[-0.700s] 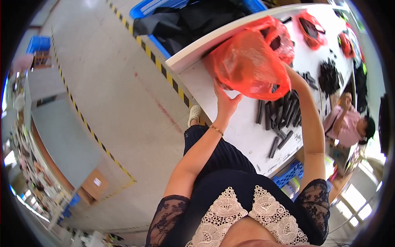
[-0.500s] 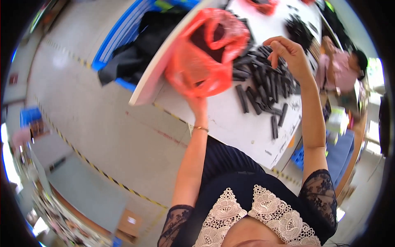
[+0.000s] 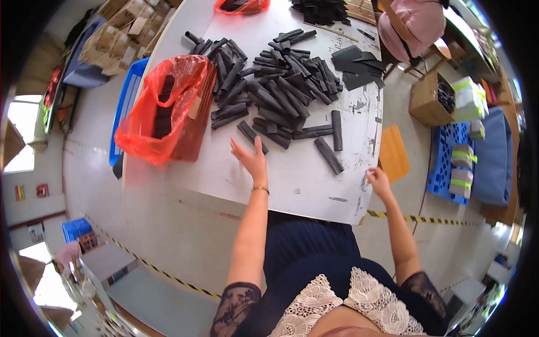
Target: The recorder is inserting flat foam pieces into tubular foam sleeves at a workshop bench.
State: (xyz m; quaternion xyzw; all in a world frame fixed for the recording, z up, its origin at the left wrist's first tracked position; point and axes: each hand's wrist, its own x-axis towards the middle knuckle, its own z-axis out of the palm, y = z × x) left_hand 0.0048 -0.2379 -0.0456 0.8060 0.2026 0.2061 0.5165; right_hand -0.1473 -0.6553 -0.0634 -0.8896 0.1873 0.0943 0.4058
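My left hand [image 3: 251, 159] hovers open over the white table [image 3: 292, 180], fingers spread, just short of the nearest black tubes. A big heap of black tubes [image 3: 275, 84] covers the table's middle. A red plastic bag [image 3: 163, 109] holding more black tubes rests on the table's left edge, apart from my left hand. My right hand [image 3: 379, 181] is at the table's right edge with fingers loosely curled, holding nothing I can see. Two single black tubes [image 3: 331, 146] lie between the hands.
Flat black sheets [image 3: 356, 66] lie at the table's far right. Another red bag [image 3: 241, 5] sits at the far end. A blue crate [image 3: 128, 101] stands left of the table; a cardboard box [image 3: 433, 98], blue pallet [image 3: 449, 163] and stacked packets stand on the right.
Both hands have let go of the red bag, which now rests on the table's left side. My left hand has opened near the tubes; my right hand dropped to the table's right edge.
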